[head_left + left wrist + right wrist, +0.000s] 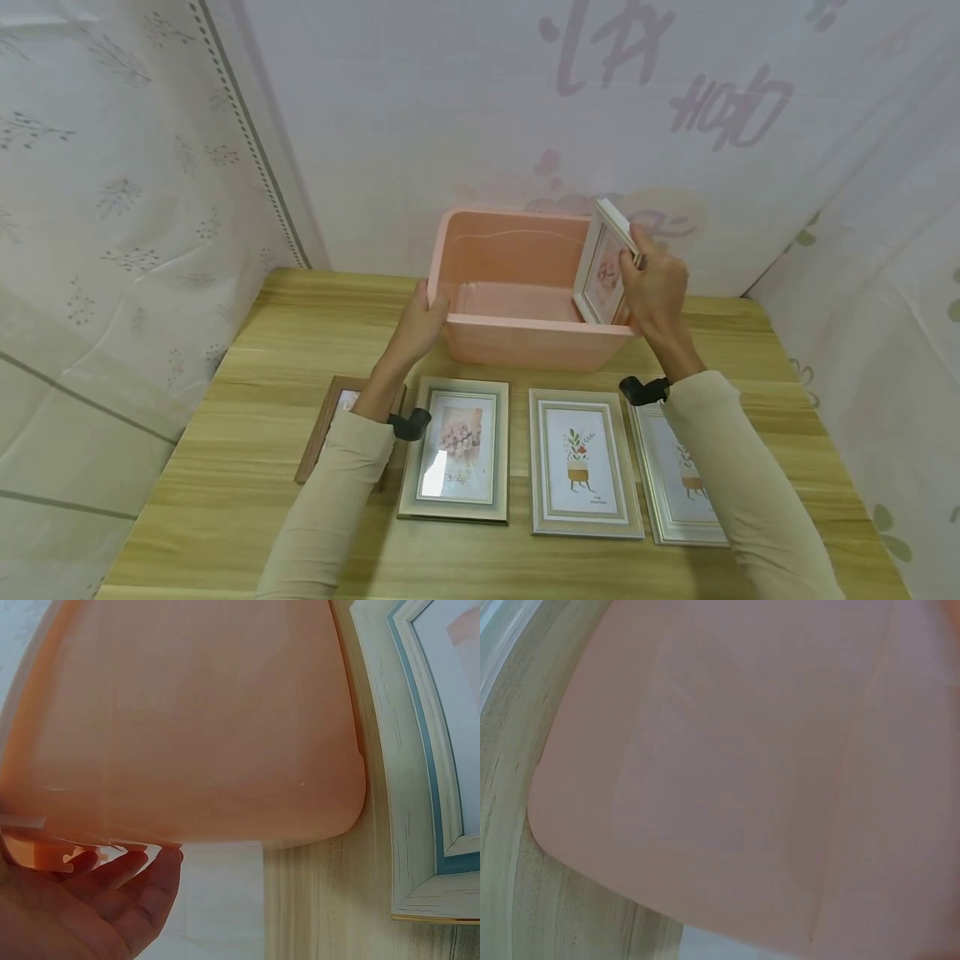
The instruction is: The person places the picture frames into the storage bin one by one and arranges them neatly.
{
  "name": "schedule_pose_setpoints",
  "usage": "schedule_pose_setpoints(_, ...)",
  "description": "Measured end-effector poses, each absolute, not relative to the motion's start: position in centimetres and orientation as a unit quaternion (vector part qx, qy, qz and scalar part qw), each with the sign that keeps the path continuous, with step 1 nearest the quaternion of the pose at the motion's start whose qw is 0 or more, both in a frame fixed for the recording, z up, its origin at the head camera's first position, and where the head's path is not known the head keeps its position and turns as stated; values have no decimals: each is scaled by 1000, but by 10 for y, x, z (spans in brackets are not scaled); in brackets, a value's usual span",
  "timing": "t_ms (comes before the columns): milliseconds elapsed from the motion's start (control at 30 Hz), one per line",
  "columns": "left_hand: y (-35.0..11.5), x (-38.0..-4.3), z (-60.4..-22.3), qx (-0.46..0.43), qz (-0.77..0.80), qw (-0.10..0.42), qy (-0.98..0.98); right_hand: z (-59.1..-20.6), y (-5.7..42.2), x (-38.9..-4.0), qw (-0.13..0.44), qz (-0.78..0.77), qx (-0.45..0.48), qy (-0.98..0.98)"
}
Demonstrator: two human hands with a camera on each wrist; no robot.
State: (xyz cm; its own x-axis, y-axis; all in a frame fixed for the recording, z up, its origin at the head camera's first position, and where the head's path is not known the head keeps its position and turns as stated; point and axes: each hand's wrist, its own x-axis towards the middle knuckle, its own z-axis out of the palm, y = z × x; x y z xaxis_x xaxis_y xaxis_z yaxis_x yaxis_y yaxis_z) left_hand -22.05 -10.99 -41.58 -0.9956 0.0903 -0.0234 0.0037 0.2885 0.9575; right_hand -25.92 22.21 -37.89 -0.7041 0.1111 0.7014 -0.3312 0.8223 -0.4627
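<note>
A pink plastic bin (525, 346) stands near the back of the table. My left hand (422, 323) grips its left rim, thumb on the near side; in the left wrist view the fingers (161, 885) curl under the rim. At the bin's right end, a white picture frame (604, 271) with a pink flower print leans upright, its lower part inside. My right hand (658, 287) holds this frame by its right edge. The right wrist view is filled by the bin's outer wall (705, 787), and the right hand cannot be made out there.
Along the near side of the bin lie a brown picture frame (322, 429), partly under the left arm, a cream-green frame (453, 450), a champagne frame (585, 462) and another (678, 475) partly under the right sleeve. Patterned cloth (360, 125) hangs behind the wood-grain table (247, 400).
</note>
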Motion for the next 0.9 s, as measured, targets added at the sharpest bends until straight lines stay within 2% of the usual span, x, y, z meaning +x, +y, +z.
schedule_pose_setpoints(333, -111, -220, -416, 35, 604, 33, 796, -381, 221, -261, 337, 281, 50, -897)
schedule_pose_setpoints(600, -110, -221, -417, 31, 602, 32, 797, -383, 222, -261, 331, 258, 64, -906)
schedule_pose_setpoints(900, -109, -220, -415, 23, 598, 32, 800, -382, 222, -261, 331, 245, 40, -910)
